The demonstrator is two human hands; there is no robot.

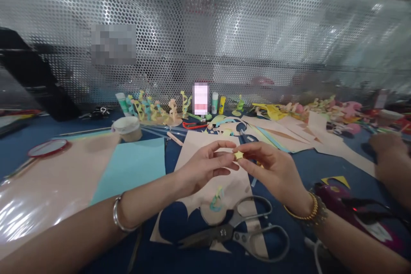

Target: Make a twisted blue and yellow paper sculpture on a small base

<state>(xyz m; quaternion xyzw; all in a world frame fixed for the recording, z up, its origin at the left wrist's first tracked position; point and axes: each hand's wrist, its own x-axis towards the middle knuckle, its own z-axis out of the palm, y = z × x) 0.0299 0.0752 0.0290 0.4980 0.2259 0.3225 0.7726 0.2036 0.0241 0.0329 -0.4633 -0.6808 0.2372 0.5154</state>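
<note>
A small yellow paper star [239, 155] is pinched between the fingertips of my left hand [210, 162] and my right hand [272, 167]. Both hands hover over a cut sheet of pale pink paper [192, 154] with round pieces cut out of its lower part. Below them, a small curled figure of green and yellow paper [217, 200] stands on a pale round base [212, 217]. Grey-handled scissors [224, 233] lie across the sheet's near end, blades pointing left. A blue sheet [135, 162] lies to the left.
Finished paper figures [150, 109] stand at the back beside a white tub [127, 128], glue sticks [215, 102] and a red cutter [195, 124]. Paper scraps [289, 130] spread to the right. A purple device with a cable [334, 197] lies near another person's arm [391, 162].
</note>
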